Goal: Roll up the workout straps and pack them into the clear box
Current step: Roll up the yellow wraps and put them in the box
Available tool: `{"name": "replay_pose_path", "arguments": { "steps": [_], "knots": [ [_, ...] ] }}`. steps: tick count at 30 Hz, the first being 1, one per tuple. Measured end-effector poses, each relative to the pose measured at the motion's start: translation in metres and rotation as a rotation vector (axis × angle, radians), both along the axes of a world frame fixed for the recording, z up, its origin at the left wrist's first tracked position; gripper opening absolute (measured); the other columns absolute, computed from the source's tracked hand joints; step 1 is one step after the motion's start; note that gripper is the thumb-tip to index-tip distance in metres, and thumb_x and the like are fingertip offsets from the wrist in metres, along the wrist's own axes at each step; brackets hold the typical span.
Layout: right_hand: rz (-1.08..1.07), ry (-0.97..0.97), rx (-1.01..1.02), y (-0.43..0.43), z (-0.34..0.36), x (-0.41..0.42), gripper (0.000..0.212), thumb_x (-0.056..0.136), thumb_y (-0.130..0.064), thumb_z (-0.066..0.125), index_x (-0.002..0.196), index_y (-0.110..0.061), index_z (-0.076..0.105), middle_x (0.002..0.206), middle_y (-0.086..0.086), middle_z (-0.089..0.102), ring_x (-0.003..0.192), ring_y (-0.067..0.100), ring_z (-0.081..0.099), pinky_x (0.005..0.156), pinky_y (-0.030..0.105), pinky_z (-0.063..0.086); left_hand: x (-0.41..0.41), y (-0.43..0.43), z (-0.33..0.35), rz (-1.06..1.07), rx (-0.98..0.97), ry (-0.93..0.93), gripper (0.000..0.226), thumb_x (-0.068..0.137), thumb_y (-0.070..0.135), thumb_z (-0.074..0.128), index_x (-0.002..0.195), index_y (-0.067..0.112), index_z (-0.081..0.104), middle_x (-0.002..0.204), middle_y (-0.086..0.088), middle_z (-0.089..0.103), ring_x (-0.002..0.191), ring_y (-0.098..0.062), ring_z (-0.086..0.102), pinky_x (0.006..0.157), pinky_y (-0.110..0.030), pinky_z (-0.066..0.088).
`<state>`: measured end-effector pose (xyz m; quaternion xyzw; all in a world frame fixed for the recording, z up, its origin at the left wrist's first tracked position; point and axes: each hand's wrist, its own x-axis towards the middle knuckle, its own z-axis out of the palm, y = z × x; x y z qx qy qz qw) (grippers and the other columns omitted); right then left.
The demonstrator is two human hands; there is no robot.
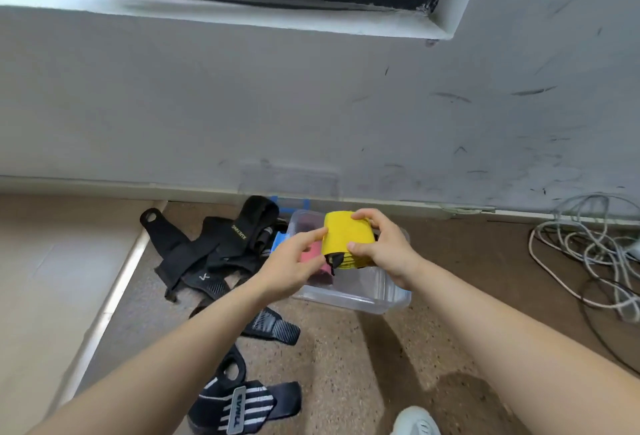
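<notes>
My right hand (384,247) grips the yellow strap roll (344,237): its fingers (363,216) curl over the top and the thumb presses the near face. My left hand (294,261) holds the roll's left end, with the forefinger laid nearly straight along the edge and the thumb reaching under by the small black tab hanging from the roll. The strap is wound into a fat, tight cylinder, its layers showing along the bottom edge. I hold it in the air above the clear box (381,299), which sits on the floor by the wall. A red strap (311,258) already lies inside. Loose black straps (214,247) lie on the floor to the left, with a striped black strap (239,403) nearer me.
</notes>
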<state>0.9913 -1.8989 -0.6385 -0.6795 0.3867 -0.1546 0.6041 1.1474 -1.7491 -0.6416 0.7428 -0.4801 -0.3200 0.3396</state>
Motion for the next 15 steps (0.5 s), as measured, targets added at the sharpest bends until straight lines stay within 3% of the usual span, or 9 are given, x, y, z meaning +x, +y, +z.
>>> {"name": "replay_pose_path", "arguments": {
  "steps": [2, 5, 7, 10, 12, 15],
  "knots": [
    [-0.014, 0.060, -0.034, -0.007, -0.026, 0.005, 0.051, 0.080, -0.003, 0.080, 0.117, -0.031, 0.060, 0.123, 0.001, 0.053, 0.109, 0.029, 0.055, 0.080, 0.047, 0.057, 0.011, 0.001, -0.022, -0.008, 0.029, -0.229, 0.056, 0.097, 0.027, 0.065, 0.151, 0.023, 0.050, 0.151, 0.003, 0.053, 0.137, -0.022, 0.047, 0.111, -0.037, 0.039],
    [-0.045, 0.140, -0.099, -0.019, -0.066, 0.008, 0.052, 0.080, -0.007, 0.080, 0.119, -0.033, 0.059, 0.129, 0.007, 0.049, 0.110, 0.028, 0.053, 0.073, 0.030, 0.049, 0.020, 0.010, -0.048, 0.081, 0.111, -0.483, 0.054, 0.095, 0.038, 0.066, 0.146, 0.027, 0.054, 0.153, -0.002, 0.050, 0.139, -0.029, 0.039, 0.112, -0.044, 0.039],
    [-0.074, 0.197, -0.122, -0.025, -0.092, 0.007, 0.052, 0.081, -0.007, 0.079, 0.121, -0.032, 0.058, 0.130, 0.009, 0.047, 0.109, 0.026, 0.052, 0.073, 0.026, 0.045, 0.019, 0.015, -0.063, 0.076, 0.155, -0.512, 0.057, 0.093, 0.046, 0.066, 0.146, 0.027, 0.053, 0.155, -0.005, 0.044, 0.142, -0.030, 0.033, 0.112, -0.044, 0.041],
    [-0.116, 0.255, -0.124, -0.032, -0.121, 0.007, 0.053, 0.082, -0.005, 0.078, 0.121, -0.033, 0.057, 0.131, 0.010, 0.045, 0.112, 0.027, 0.051, 0.089, 0.038, 0.052, 0.016, 0.023, -0.081, 0.027, 0.162, -0.463, 0.055, 0.093, 0.048, 0.068, 0.143, 0.027, 0.056, 0.158, -0.006, 0.037, 0.142, -0.029, 0.034, 0.110, -0.043, 0.044],
    [-0.123, 0.283, -0.123, -0.036, -0.135, 0.009, 0.053, 0.082, -0.003, 0.077, 0.120, -0.034, 0.057, 0.130, 0.010, 0.045, 0.115, 0.028, 0.050, 0.098, 0.044, 0.051, 0.016, 0.028, -0.092, 0.005, 0.122, -0.468, 0.044, 0.091, 0.042, 0.073, 0.130, 0.023, 0.067, 0.159, -0.009, 0.041, 0.138, -0.031, 0.040, 0.111, -0.044, 0.044],
    [-0.091, 0.306, -0.122, -0.040, -0.150, 0.016, 0.053, 0.082, -0.003, 0.077, 0.117, -0.037, 0.055, 0.128, 0.008, 0.047, 0.117, 0.031, 0.050, 0.099, 0.048, 0.049, 0.020, 0.032, -0.100, -0.015, 0.055, -0.485, 0.019, 0.090, 0.034, 0.078, 0.104, 0.022, 0.078, 0.157, -0.012, 0.047, 0.133, -0.031, 0.049, 0.105, -0.044, 0.049]
  ]
}}
